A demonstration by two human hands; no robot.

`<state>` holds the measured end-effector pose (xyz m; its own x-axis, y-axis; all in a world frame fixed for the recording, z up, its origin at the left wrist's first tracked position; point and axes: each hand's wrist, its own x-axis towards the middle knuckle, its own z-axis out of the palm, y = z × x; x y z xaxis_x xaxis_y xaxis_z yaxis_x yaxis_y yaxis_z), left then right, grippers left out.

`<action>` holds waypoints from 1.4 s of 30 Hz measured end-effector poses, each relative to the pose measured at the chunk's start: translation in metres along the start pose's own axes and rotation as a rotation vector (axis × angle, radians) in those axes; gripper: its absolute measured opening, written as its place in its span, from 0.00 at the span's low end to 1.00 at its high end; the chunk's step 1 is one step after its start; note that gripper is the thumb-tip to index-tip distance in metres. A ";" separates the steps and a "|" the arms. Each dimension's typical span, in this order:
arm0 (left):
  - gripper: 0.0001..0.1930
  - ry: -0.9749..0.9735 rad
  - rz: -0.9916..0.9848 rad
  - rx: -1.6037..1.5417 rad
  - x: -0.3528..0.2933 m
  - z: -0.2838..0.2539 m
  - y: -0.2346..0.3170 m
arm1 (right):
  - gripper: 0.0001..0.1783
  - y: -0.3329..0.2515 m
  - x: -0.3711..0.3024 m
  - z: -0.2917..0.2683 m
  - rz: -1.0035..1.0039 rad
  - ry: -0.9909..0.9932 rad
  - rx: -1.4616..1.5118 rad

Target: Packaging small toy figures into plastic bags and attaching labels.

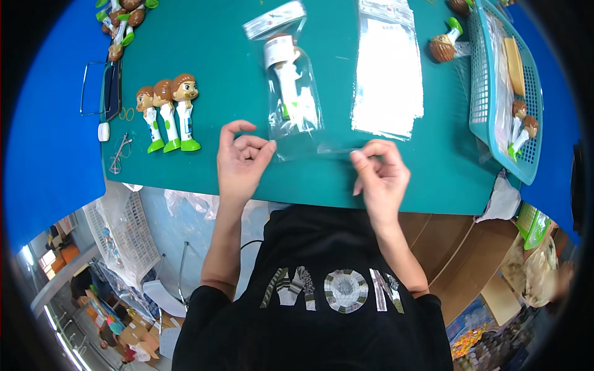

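A clear plastic bag (312, 127) with a white header lies on the green table, holding a toy figure (286, 80) with brown hair, a white body and green feet. My left hand (242, 164) pinches the bag's lower left corner between thumb and forefinger. At the bag's lower right, my right hand (382, 176) is closed, thumb against forefinger, on a thin clear strip (334, 150). Whether that strip is joined to the bag I cannot tell. A stack of flat clear bags (388, 77) lies beyond my right hand. Three similar figures (166, 114) lie side by side to the left.
A blue-green plastic basket (477, 102) at the right holds more figures and flat packaging. One figure (445, 44) lies beside it. Several figures (120, 28) are piled at the far left. A dark flat device (112, 89) and eyeglasses (120, 151) lie near the left edge.
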<state>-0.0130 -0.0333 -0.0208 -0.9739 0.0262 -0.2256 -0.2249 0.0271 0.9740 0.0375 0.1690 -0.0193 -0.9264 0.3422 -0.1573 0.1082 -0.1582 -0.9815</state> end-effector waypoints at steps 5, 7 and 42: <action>0.19 -0.046 -0.033 0.008 -0.003 0.001 -0.001 | 0.03 -0.002 -0.006 -0.052 -0.109 0.330 0.083; 0.17 -0.033 -0.058 0.049 -0.005 0.002 0.000 | 0.03 -0.007 -0.022 -0.085 -0.101 0.367 0.173; 0.06 0.063 0.263 0.394 -0.008 -0.029 -0.016 | 0.08 -0.033 -0.065 -0.175 0.602 -0.572 -0.463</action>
<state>-0.0022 -0.0629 -0.0340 -0.9989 0.0226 0.0412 0.0469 0.4053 0.9130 0.1569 0.3141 0.0045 -0.6916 -0.2021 -0.6934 0.6431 0.2647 -0.7186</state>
